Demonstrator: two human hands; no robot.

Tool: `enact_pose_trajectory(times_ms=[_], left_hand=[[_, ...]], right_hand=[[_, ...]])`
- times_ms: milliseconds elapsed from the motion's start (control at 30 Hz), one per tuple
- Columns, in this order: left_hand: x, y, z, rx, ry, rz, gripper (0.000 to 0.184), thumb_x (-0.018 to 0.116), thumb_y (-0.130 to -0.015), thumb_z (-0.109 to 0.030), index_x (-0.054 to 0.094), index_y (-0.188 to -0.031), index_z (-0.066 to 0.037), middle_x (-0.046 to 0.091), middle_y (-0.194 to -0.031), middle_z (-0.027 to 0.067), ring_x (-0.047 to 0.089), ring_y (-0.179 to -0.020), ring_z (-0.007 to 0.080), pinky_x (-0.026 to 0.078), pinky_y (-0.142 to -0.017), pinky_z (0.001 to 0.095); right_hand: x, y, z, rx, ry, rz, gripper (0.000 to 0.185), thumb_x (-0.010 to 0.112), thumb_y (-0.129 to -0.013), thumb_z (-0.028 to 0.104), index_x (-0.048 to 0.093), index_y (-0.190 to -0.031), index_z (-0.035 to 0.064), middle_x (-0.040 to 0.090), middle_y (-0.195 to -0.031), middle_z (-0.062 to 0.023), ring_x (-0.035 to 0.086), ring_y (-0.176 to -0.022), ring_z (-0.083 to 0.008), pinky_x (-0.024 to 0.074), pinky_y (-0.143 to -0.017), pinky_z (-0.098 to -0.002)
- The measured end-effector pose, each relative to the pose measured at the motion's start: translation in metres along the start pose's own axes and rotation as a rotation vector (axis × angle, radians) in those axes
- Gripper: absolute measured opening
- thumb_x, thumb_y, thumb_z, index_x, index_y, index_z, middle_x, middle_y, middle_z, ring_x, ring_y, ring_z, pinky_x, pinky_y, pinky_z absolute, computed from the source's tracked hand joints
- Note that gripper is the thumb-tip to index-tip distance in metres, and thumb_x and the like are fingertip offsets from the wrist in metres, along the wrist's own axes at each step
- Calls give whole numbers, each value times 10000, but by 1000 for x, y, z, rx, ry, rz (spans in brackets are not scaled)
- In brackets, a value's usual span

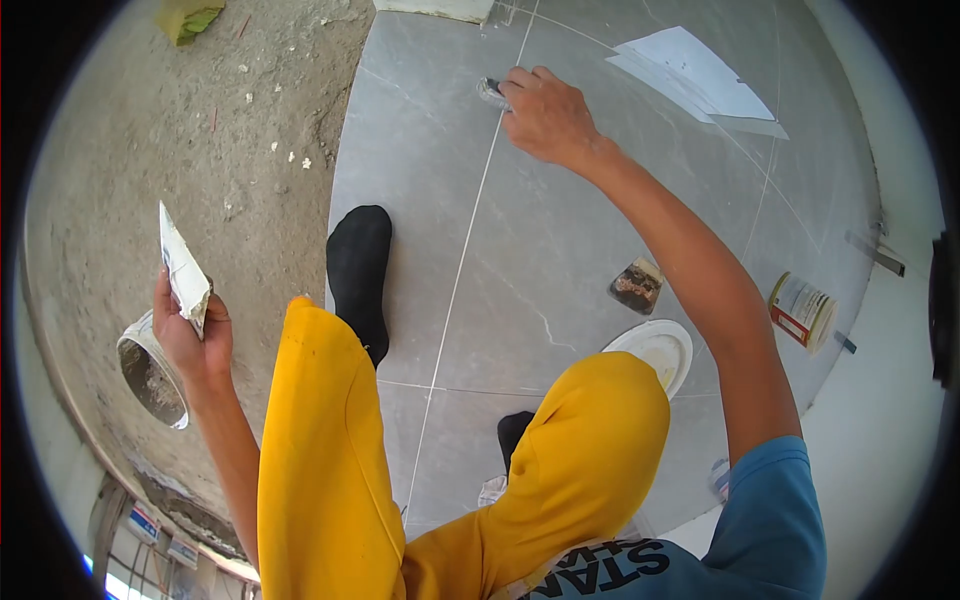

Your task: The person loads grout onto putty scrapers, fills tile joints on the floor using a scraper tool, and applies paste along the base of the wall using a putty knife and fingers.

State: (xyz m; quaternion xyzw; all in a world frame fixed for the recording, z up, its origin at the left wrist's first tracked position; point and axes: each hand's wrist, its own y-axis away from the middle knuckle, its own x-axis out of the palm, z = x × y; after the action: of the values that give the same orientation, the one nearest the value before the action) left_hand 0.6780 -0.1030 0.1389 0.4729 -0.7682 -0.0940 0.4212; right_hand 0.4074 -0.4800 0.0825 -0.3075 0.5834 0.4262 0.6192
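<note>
A blue sleeve (772, 510) was seen right of a tile joint (463, 262), toward whose far end a tool (489, 92) was clasped by the right hand (550, 115); left of it, a white-smeared board (184, 268) was pinched by the left hand (198, 350). The joint looked white; remaining work could not be judged.

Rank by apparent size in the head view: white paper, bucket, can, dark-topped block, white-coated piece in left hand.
1. White paper
2. Bucket
3. Can and white-coated piece in left hand: too alike to rank; the held piece looks nearer the camera
4. Dark-topped block
</note>
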Motion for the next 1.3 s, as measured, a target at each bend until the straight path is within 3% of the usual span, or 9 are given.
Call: enact_pose_trajectory(times_ms=[200, 400, 533, 667, 733, 867, 967, 1167, 1300], left_hand=[[45, -14, 17, 7, 56, 42, 264, 438, -990, -181, 561, -1144, -5, 668, -945, 66, 654, -759, 135, 549, -592, 230], [72, 7, 42, -14, 16, 129, 298, 448, -984, -220, 573, -1161, -17, 681, -997, 66, 676, -829, 137, 562, -643, 245], [64, 40, 65, -34, 58, 147, 298, 447, -986, -226, 571, -1157, -14, 682, -1005, 64, 677, -834, 143, 556, -638, 247], [85, 78, 81, -10, 31, 83, 284, 445, -989, -216, 564, -1142, -10, 679, -975, 66, 672, -818, 144, 544, -627, 246], [74, 82, 76, -6, 31, 246, 272, 436, -990, -198, 557, -1137, -4, 664, -941, 88, 658, -811, 159, 541, -622, 259], [99, 112, 91, 127, -95, 149, 233, 446, -988, -161, 498, -1118, 26, 581, -931, 100, 612, -793, 151, 557, -640, 249], [104, 133, 99, 292, -275, -18, 311, 445, -989, -150, 476, -1260, -1, 604, -994, 110, 611, -836, 166, 540, -654, 265], [61, 168, 84, 268, -478, 41, 327, 479, -951, -33, 478, -1277, -9, 553, -1126, 63, 586, -958, 121, 546, -744, 243], [27, 185, 65, 356, -610, 34, 325, 504, -966, -192, 510, -1253, -41, 609, -1094, 49, 626, -917, 134, 542, -714, 246]], right_hand=[[23, 129, 108, -192, -231, 89, 161, 593, -700, 66, 625, -841, -4, 564, -854, -79, 539, -789, -238, 494, -564, -319], [29, 184, 153, -276, -412, 469, 234, 589, -724, 82, 657, -923, -22, 612, -916, -100, 565, -840, -252, 501, -618, -343], [21, 216, 109, 17, -909, 316, 267, 570, -734, 132, 640, -942, -21, 638, -886, -149, 608, -785, -239, 472, -687, -347], [-10, 267, 37, 505, -1255, 146, 240, 592, -732, 140, 620, -905, -23, 570, -740, -59, 492, -702, -127, 405, -646, -291], [-12, 317, 2, 660, -1398, -34, 224, 581, -741, 118, 629, -902, -29, 578, -766, -9, 467, -716, -98, 383, -671, -270], [1, 483, -30, 1103, -1702, -460, 311, 529, -762, 67, 583, -1041, -60, 617, -1020, -86, 564, -942, -176, 405, -919, -322], [2, 593, 18, 1342, -1929, -639, 460, 512, -770, 134, 520, -1211, 4, 579, -1211, -87, 535, -1139, -250, 402, -978, -421], [40, 699, 139, 1674, -2269, -830, 482, 520, -731, 146, 541, -1193, 9, 604, -1162, -97, 550, -1135, -268, 403, -1002, -432], [58, 683, 155, 1639, -2323, -968, 470, 524, -738, 147, 540, -1186, 6, 599, -1170, -109, 553, -1117, -285, 390, -1018, -452]])
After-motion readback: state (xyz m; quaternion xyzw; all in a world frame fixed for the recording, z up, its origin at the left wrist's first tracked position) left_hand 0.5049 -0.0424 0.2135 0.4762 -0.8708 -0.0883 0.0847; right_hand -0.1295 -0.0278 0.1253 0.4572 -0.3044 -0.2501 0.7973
